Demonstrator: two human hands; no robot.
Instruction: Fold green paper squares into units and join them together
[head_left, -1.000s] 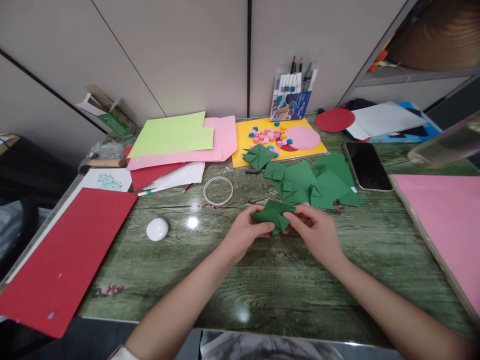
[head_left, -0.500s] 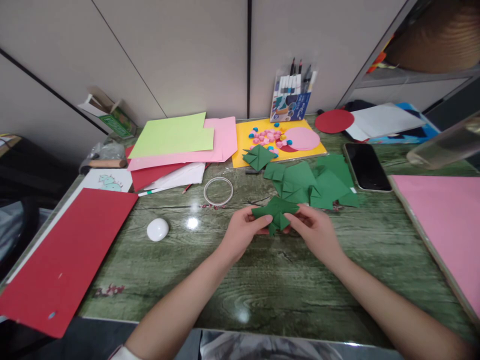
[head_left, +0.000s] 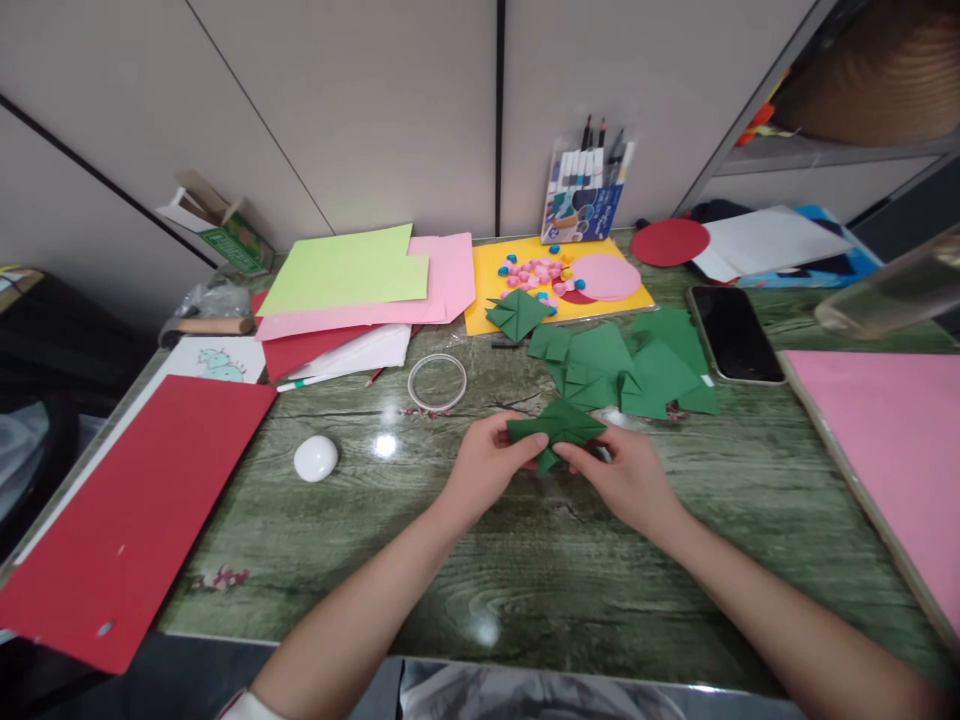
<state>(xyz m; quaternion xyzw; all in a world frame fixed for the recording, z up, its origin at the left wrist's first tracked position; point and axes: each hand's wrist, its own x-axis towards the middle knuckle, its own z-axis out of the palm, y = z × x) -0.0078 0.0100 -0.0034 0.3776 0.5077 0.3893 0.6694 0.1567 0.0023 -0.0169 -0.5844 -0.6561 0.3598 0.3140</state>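
Note:
Just above the table, a folded green paper piece (head_left: 559, 425) is held between both hands. My left hand (head_left: 487, 462) grips its left side, thumb on top. My right hand (head_left: 628, 475) pinches it from the right, its thumb near the middle of the fold. Beyond them lie overlapping green folded papers (head_left: 600, 362). A smaller green folded piece (head_left: 517, 315) rests at the front edge of a yellow sheet (head_left: 484, 290) that bears pink and blue bits.
A tape roll (head_left: 411, 385) and a white round object (head_left: 316, 459) lie to the left, with red card (head_left: 150, 510) further out. A phone (head_left: 735, 335), pink sheets (head_left: 885, 440) and a clear bottle (head_left: 885, 290) are at right. Markers (head_left: 585, 190) stand behind.
My right thumb has moved left toward the middle of the green piece. The piece's right side has shifted slightly, and its lower folds look different. My left hand is nearly unmoved.

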